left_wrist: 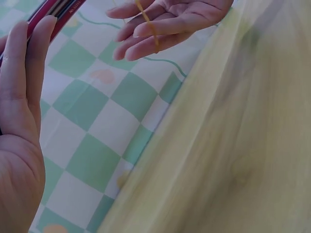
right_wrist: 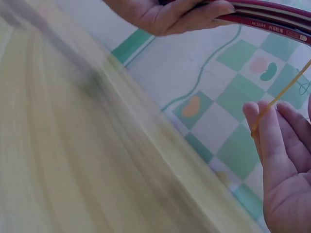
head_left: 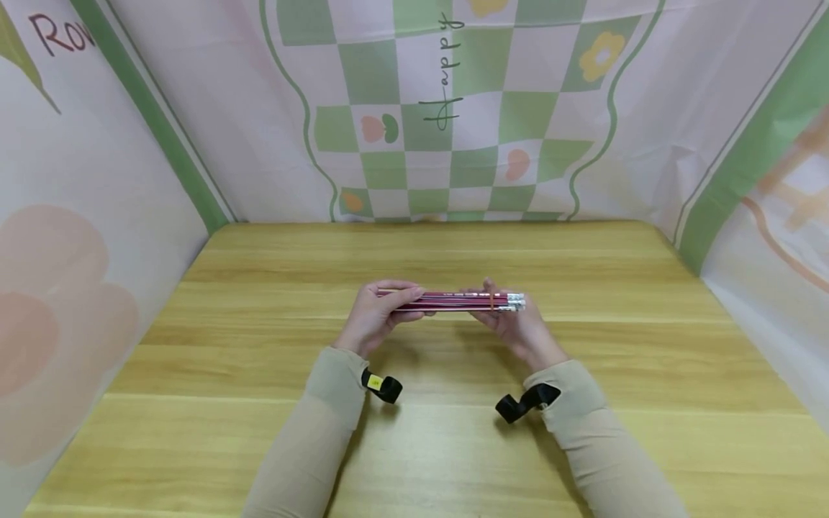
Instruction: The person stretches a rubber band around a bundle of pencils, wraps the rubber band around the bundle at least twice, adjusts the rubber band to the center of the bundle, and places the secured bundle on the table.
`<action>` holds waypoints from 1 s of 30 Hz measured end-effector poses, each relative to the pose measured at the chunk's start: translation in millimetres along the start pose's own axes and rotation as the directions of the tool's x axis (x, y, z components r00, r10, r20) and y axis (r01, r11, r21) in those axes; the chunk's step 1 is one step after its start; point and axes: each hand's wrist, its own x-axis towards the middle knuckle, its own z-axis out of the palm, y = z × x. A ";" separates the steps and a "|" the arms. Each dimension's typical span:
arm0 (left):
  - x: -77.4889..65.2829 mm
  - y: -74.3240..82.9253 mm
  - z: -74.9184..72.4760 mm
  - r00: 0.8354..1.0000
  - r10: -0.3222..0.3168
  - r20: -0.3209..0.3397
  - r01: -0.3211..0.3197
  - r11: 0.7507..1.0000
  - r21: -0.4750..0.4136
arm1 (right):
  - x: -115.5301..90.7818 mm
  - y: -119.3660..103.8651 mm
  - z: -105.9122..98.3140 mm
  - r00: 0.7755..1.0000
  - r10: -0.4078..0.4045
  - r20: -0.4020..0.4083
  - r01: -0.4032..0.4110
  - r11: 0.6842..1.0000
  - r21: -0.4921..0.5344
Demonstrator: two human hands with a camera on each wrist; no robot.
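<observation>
My left hand point(head_left: 374, 314) grips a bundle of dark red pencils point(head_left: 453, 301) by one end, thumb on top and fingers beneath. The bundle lies level above the table, its silvery eraser ends point(head_left: 516, 302) pointing right. An orange rubber band point(head_left: 491, 301) crosses the pencils near those ends. In the right wrist view, the same band point(right_wrist: 282, 94) stretches from the fingers of my right hand point(right_wrist: 286, 160) up toward the pencils point(right_wrist: 272, 19). These fingers are extended, with the band looped over them. The right thumb is mostly out of that view.
A wood-grain table point(head_left: 440, 446) spreads beneath both hands. Behind it hangs a green-and-white checked cloth point(head_left: 427, 165), with printed cloth at both sides too. Each wrist carries a black strap, the left strap point(head_left: 388, 389) and the right strap point(head_left: 518, 406).
</observation>
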 end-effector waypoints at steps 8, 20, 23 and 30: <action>4.0 -6.8 -2.0 0.998 -0.015 -0.059 0.011 0.998 -0.068 | 7.0 20.9 -0.2 0.998 0.050 0.043 -0.061 0.949 0.308; 6.5 -13.9 -6.5 0.994 -0.059 -0.092 0.038 0.977 -0.209 | 6.4 31.7 -0.4 0.961 -0.270 0.065 0.231 0.907 0.351; 6.4 -13.6 -5.7 0.994 -0.066 -0.089 0.044 0.973 -0.228 | 4.7 29.2 -0.9 0.932 -0.355 0.073 0.314 0.891 0.327; 6.6 -12.4 -3.3 0.993 -0.064 -0.095 0.036 0.963 -0.267 | 2.0 14.8 -4.3 0.757 -0.631 0.169 0.639 0.769 0.009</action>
